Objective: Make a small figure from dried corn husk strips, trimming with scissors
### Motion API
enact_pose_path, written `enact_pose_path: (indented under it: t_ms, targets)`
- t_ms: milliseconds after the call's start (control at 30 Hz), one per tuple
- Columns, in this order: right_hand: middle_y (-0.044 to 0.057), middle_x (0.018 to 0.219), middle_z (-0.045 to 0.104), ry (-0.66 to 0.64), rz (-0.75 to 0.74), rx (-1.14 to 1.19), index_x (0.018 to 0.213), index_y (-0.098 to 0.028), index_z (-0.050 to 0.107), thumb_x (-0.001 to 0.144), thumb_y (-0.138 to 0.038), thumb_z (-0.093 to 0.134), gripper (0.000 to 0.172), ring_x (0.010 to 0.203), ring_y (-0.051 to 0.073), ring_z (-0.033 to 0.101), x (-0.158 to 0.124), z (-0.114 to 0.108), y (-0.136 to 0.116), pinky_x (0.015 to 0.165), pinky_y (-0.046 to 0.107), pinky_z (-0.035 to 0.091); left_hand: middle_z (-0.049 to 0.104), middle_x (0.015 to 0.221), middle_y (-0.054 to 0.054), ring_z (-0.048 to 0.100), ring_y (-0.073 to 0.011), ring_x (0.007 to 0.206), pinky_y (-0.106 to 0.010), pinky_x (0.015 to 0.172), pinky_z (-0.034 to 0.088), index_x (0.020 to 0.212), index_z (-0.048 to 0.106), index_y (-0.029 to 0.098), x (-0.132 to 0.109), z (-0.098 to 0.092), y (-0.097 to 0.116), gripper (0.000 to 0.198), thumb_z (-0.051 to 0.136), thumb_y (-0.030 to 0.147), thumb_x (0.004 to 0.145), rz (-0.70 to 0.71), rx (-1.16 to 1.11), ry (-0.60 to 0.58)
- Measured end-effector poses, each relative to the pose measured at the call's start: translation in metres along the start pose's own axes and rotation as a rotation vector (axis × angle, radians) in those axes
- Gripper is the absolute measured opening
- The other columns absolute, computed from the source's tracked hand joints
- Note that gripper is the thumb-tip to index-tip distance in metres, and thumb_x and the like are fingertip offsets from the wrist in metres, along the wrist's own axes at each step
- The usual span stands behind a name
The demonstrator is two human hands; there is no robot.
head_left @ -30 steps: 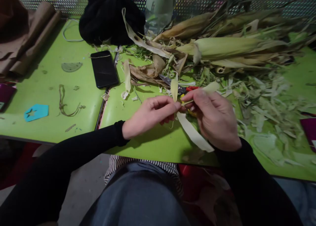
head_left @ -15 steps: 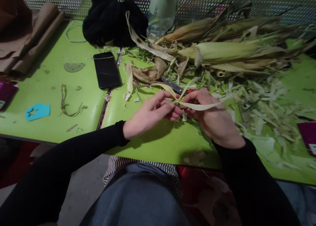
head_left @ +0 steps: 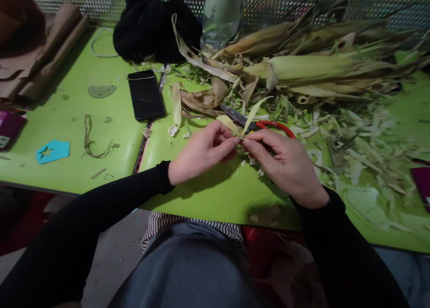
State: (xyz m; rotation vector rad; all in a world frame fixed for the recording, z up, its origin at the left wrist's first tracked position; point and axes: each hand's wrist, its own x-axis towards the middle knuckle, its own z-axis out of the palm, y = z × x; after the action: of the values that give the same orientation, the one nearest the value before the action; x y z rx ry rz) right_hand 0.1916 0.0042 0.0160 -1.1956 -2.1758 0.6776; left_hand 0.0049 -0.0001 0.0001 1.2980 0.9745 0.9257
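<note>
Between my two hands are pale corn husk strips (head_left: 254,112), joined at a small bunched point, with two ends fanning upward. My left hand (head_left: 206,152) pinches the bunch from the left, thumb against fingers. From the right, my right hand (head_left: 282,162) pinches the same spot, its fingertips touching or nearly touching the left thumb. Fingers hide most of the joint. Just behind the hands lie scissors with red handles (head_left: 277,127), their dark blades pointing up and left, partly covered by the strips.
Corn husks (head_left: 312,70) are heaped at the back right, with shredded husk scraps (head_left: 366,142) in front. To the left lie a black phone (head_left: 146,95), a clear protractor (head_left: 102,90), a twine loop (head_left: 89,137) and a blue paper cutout (head_left: 53,152). A bottle (head_left: 223,16) stands behind.
My right hand has turned and its fingers now meet at the bunch. The long strip that lay across it no longer shows there. The scissors' red handles have come into view.
</note>
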Motion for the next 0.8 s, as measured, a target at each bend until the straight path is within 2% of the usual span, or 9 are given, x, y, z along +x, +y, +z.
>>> enact_pose_path:
  t_ms: [133, 300, 433, 633, 700, 800]
  targets:
    - [-0.002, 0.068, 0.057, -0.023, 0.019, -0.020, 0.086, -0.023, 0.060, 0.097, -0.029, 0.052, 0.015, 0.059, 0.014, 0.049, -0.0010, -0.0012, -0.0007, 0.058, 0.029, 0.036, 0.059, 0.063, 0.003, 0.052, -0.0061, 0.054, -0.020, 0.054, 0.043, 0.082, 0.051, 0.016, -0.0017, -0.0020, 0.0042, 0.014, 0.054, 0.020, 0.095, 0.005, 0.050, -0.073]
    - [-0.003, 0.064, 0.049, -0.059, 0.099, 0.050, 0.084, -0.023, 0.057, 0.097, -0.031, 0.050, 0.017, 0.057, 0.013, 0.044, -0.0034, -0.0026, -0.0047, 0.053, 0.029, 0.032, 0.049, 0.063, 0.006, 0.040, -0.0057, 0.053, -0.020, 0.051, 0.034, 0.077, 0.053, 0.016, -0.0044, -0.0012, 0.0093, 0.015, 0.056, 0.019, 0.092, 0.001, 0.085, -0.038]
    - [-0.003, 0.063, 0.049, -0.058, 0.141, 0.089, 0.081, -0.024, 0.057, 0.096, -0.035, 0.051, 0.020, 0.057, 0.015, 0.043, -0.0050, -0.0030, -0.0075, 0.055, 0.030, 0.032, 0.050, 0.068, 0.003, 0.041, -0.0076, 0.059, -0.021, 0.054, 0.034, 0.080, 0.054, 0.017, -0.0063, 0.0011, 0.0081, 0.012, 0.056, 0.022, 0.091, 0.020, 0.026, -0.020]
    - [-0.002, 0.063, 0.048, -0.036, 0.161, 0.156, 0.077, -0.024, 0.056, 0.095, -0.036, 0.054, 0.022, 0.057, 0.014, 0.042, -0.0033, -0.0010, -0.0075, 0.054, 0.030, 0.031, 0.046, 0.064, 0.004, 0.042, -0.0094, 0.059, -0.023, 0.055, 0.034, 0.086, 0.056, 0.018, -0.0063, 0.0007, 0.0038, 0.008, 0.056, 0.024, 0.092, 0.010, -0.045, -0.045]
    - [-0.002, 0.062, 0.048, -0.036, 0.176, 0.162, 0.076, -0.023, 0.057, 0.094, -0.035, 0.054, 0.022, 0.057, 0.014, 0.041, -0.0024, -0.0007, -0.0065, 0.053, 0.030, 0.031, 0.044, 0.061, 0.005, 0.039, -0.0091, 0.055, -0.023, 0.052, 0.032, 0.093, 0.058, 0.018, -0.0063, -0.0016, 0.0041, 0.008, 0.057, 0.026, 0.092, 0.007, 0.002, -0.044]
    - [-0.002, 0.062, 0.048, -0.075, 0.181, 0.164, 0.073, -0.023, 0.057, 0.094, -0.035, 0.054, 0.024, 0.057, 0.014, 0.041, -0.0014, -0.0014, -0.0052, 0.053, 0.029, 0.031, 0.047, 0.059, 0.007, 0.043, -0.0095, 0.053, -0.023, 0.052, 0.034, 0.115, 0.058, 0.017, -0.0065, -0.0047, 0.0047, 0.027, 0.060, 0.026, 0.089, 0.059, 0.141, -0.049]
